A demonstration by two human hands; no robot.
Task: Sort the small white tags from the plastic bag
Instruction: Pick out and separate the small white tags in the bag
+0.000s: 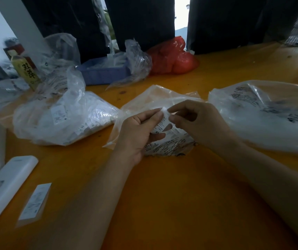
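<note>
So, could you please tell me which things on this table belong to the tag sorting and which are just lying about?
In the job: left hand, right hand, white tags, plastic bag.
Lying about: drink bottle, red bag, blue tray, white remote.

Tabletop (pixel 162 204): smooth orange surface w/ a soft sheen, poss. painted wood. Small white tag (pixel 165 117): thin paper or fabric, matt, printed. Plastic bag (pixel 144 101) under the hands: thin clear film, crinkled, glossy. Bag of tags (pixel 63 114) at left and bag at right (pixel 270 114): same clear, shiny film. Red bag (pixel 171 56): glossy thin plastic. White remote (pixel 5 188): smooth hard plastic, satin. Blue tray (pixel 103 73): matt plastic. Bottle (pixel 25 69): shiny plastic w/ label.
</note>
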